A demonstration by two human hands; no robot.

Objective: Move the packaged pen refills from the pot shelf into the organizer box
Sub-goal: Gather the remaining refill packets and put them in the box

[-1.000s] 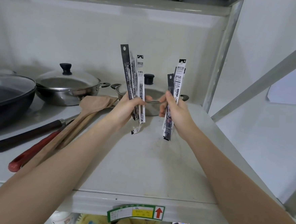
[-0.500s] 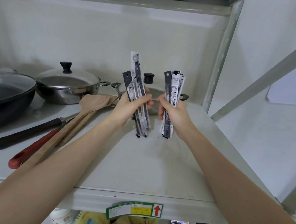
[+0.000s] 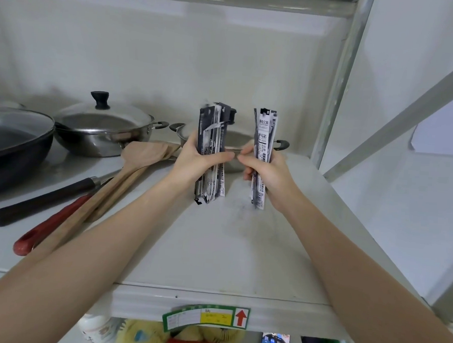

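My left hand (image 3: 194, 161) is shut on a bundle of several black-and-white packaged pen refills (image 3: 212, 133), held upright just above the white pot shelf (image 3: 214, 251). My right hand (image 3: 268, 174) grips a second, thinner bundle of pen refill packs (image 3: 264, 136), also upright, a short way to the right. The two bundles stand side by side without touching. Both hands hover in front of a small steel pot (image 3: 238, 142). No organizer box is in view.
A dark wok (image 3: 10, 140) and a lidded steel pot (image 3: 102, 128) stand at the left. Wooden spatulas (image 3: 129, 170), a black handle (image 3: 44, 198) and a red handle (image 3: 47, 228) lie beside my left forearm. A shelf post (image 3: 336, 80) rises at the right. Items fill the shelf below (image 3: 200, 341).
The packs in each hand, fanned out and uneven before, have slid down and gathered into tighter bundles. Both hands stay in roughly the same spot above the shelf.
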